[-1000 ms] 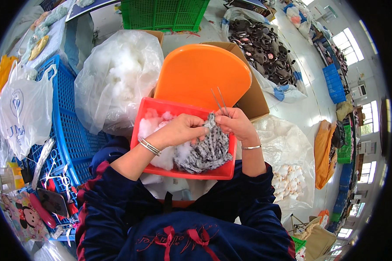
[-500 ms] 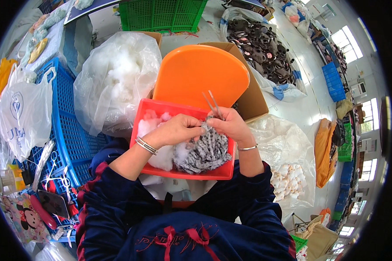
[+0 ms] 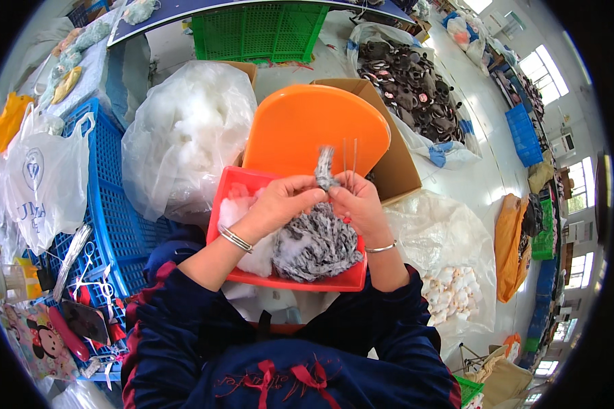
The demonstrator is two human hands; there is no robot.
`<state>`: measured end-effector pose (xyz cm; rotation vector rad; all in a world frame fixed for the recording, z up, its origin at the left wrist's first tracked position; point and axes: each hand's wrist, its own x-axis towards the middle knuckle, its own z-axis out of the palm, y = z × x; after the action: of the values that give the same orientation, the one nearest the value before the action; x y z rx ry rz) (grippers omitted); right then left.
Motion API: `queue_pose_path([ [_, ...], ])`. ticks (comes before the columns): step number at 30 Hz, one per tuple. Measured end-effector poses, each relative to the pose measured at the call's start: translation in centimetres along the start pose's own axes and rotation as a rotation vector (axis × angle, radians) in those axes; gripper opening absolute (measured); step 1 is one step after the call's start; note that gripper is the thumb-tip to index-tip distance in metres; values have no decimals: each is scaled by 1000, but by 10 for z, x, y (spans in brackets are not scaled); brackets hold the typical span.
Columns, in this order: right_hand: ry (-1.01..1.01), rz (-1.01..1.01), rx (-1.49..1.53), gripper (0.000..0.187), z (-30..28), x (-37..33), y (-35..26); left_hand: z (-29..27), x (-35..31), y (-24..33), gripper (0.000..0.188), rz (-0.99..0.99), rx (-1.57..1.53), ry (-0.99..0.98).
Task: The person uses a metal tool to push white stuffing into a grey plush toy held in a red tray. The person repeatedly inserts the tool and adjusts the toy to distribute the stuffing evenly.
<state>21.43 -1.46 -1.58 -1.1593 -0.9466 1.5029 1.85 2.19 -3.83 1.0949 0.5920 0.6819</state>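
Both hands are seen over a red tray [image 3: 233, 204] that rests on the lap. The left hand [image 3: 283, 203] is closed on a grey-and-white striped plush piece [image 3: 315, 244], fingers curled around its upper part. The right hand [image 3: 357, 204] is closed on the same piece from the other side, and it pinches a pair of thin metal tongs [image 3: 348, 155] whose two prongs stand up above the fingers. A narrow end of the plush piece is raised between the two hands, blurred, in front of an orange lid [image 3: 307, 123].

The bulk of the plush piece lies in the tray, on its right half. White stuffing [image 3: 242, 215] fills the tray's left half — partly under the left wrist. A metal bangle is worn on each wrist.

The orange lid is propped just behind the tray, against a cardboard box [image 3: 397, 170].

Left of the tray, a large clear bag of white stuffing [image 3: 184, 136] is noted, touching a blue crate [image 3: 112, 198]. A white plastic bag [image 3: 37, 184] hangs at the crate's far left. A green crate [image 3: 266, 31] stands at the top. Upper right, a bag of dark plush pieces [image 3: 406, 82] is open — well apart from the hands. Lower right, small white pieces [image 3: 454, 293] lie on clear plastic.
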Motion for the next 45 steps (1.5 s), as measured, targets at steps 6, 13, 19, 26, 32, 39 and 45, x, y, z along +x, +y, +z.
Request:
queue_pose_path([
  [6,-75,56,-180,8,8,-2,1,-3,0,-4,19,-30,33,140],
  [13,-43,-21,-242,19,-7,-2,-1,-9,-3,12,19,-60,-36,254],
  [19,-77,-147,-626,17,-11,-6,0,-18,-2,16,18,-30,-103,328],
  [26,-68,-330,-777,13,-12,-4,-9,-22,-3,18,19,-67,-74,311],
  [32,-68,-333,-802,13,-16,-5,-9,-19,-4,21,19,-73,-82,285],
  [39,-61,-371,-858,13,-15,-7,-15,-21,-5,24,18,-85,-86,229],
  [45,-46,-357,-854,12,-16,-10,-18,-27,-5,25,17,-91,45,175],
])
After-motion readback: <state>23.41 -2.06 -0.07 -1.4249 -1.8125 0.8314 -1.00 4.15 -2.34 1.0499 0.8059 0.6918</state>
